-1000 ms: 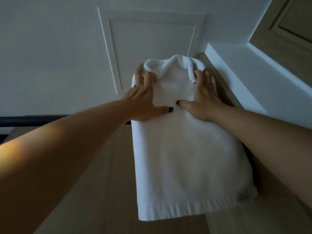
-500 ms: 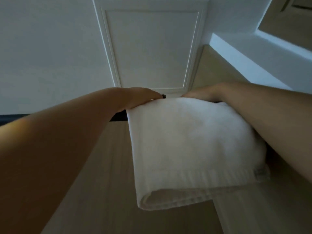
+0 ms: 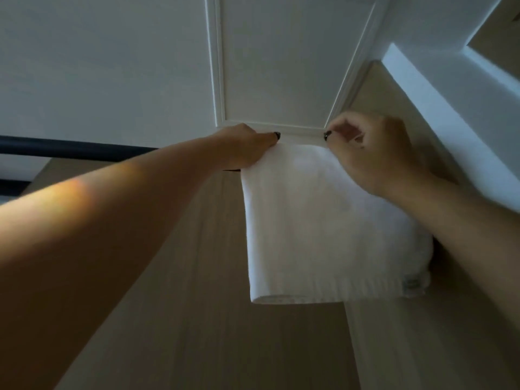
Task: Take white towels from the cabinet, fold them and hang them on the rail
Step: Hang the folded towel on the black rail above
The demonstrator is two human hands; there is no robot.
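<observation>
Overhead, white towel [image 3: 318, 220] is hanging folded over the dark rail [image 3: 70, 149], its doubled lower edge dangling down in front of the wood panel [image 3: 197, 277]. Left hand [image 3: 247, 149] is grasping the towel's top left corner — fingers curled over the fold. Right hand [image 3: 371, 153] is pinching the top right corner, thumb and fingers bent on the cloth. Both arms are reaching up — white wall [image 3: 98, 66] sitting behind with a paneled moulding.

white panelled wall [image 3: 112, 66] | wood-grain surface [image 3: 211, 305] | white ledge [image 3: 439, 108]
</observation>
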